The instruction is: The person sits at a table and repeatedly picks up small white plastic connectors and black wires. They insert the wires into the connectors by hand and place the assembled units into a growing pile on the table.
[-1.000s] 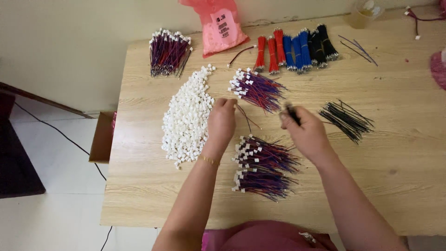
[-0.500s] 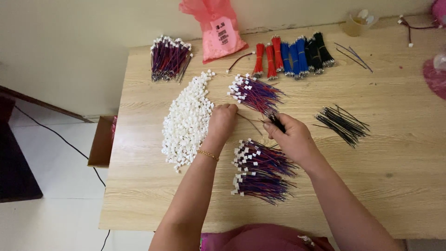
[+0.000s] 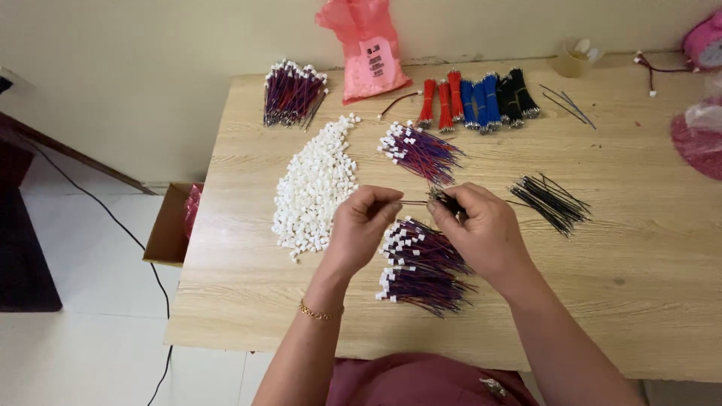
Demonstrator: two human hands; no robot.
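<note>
Pinching wire (image 3: 412,201) (hands (image 3: 361,229) mid-table, edges distant)

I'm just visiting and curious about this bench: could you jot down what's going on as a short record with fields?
Surface: pale wooden table
Left hand: pinches one end of a thin red wire
Right hand: pinches the wire's other end, with dark wires
Left of the hands: heap of small white plastic connectors
Under the hands: bundles of purple-red wires with white plugs
Right of the hands: loose black wires
Far edge: red, blue and black wire bundles, pink plastic bag
</note>
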